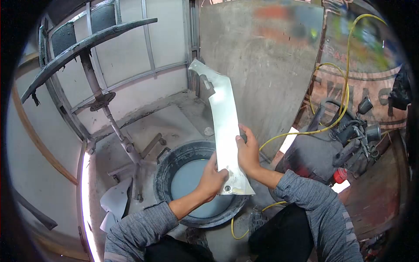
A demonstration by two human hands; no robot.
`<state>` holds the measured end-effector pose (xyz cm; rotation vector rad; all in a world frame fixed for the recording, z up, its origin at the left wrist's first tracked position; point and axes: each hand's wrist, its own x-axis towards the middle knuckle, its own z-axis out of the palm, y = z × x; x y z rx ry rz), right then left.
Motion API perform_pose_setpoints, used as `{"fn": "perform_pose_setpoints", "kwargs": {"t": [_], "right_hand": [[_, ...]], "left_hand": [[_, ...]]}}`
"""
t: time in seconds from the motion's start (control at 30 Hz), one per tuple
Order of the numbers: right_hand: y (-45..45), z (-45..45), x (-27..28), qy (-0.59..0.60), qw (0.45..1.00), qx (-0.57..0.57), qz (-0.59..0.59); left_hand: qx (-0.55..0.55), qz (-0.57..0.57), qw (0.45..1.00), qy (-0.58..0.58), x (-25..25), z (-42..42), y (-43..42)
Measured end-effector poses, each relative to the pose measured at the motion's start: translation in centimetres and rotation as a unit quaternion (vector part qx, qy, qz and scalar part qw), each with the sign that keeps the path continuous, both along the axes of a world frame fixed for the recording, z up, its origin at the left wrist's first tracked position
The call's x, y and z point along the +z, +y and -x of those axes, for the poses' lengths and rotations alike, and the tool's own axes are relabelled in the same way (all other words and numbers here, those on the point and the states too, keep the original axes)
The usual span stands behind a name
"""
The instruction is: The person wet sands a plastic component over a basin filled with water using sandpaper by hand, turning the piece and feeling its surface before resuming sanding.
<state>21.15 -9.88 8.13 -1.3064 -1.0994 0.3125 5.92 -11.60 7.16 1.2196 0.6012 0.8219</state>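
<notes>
A: Where does the white trim panel lie from the hands?

B: Right between them, tilted, in front of the wearer; its long axis runs from the notched end at eleven o'clock to the holed end at five o'clock

A: Which hand is nearer that holed end?

B: The left hand; it is closed on the panel, thumb flat on the face just above the round hole, so most of the length stretches off towards twelve o'clock from it; the right hand is higher, against the long edge, at four o'clock from the panel's middle

A: Is the right one gripping too?

B: Its fingers are bent and its thumb meets the edge; a dark scrap shows there, too small to name; which of the two it grips, I cannot tell

A: And below?

B: A black tub of cloudy water, at seven o'clock, partly covered by panel and left forearm

A: What is hidden?

B: The panel's back and most left fingers; glare washes out its face
</notes>
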Motion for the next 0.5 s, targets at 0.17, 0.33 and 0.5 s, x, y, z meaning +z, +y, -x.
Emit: {"fn": "perform_pose_setpoints", "kwargs": {"t": [0.17,0.33,0.5], "right_hand": [[-0.26,-0.06,0.31,-0.028,0.999,-0.018,0.022],[-0.60,-0.03,0.95,0.004,0.999,0.006,0.045],[-0.72,-0.02,0.94,0.001,0.999,0.021,0.035]], "left_hand": [[-0.004,0.008,0.999,-0.044,-0.09,0.01,-0.09],[-0.010,0.009,0.998,-0.063,-0.37,-0.09,-0.05],[0.001,-0.011,1.000,-0.027,-0.04,-0.25,-0.22]]}}
